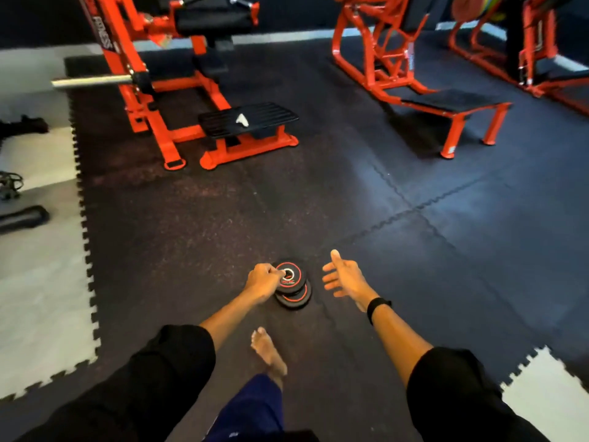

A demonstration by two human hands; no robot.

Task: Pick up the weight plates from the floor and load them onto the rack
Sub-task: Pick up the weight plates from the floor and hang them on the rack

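Weight plates stacked between hands.

I have one view only, a wide-angle camera on the wearer's head, tilted forward and down over the dark interlocking rubber floor mat. Both outstretched forearms fill the near foreground (edges bend noticeably), while the orange steel gym machine stands farther ahead, upper left.

Two small black weight plates with red rings lie stacked, offset, on dark rubber floor mat. Left hand closed, fingers at the top plate's centre hole. Right hand open, just beside the stack, apart from it. Bare foot below. Orange machines beyond.
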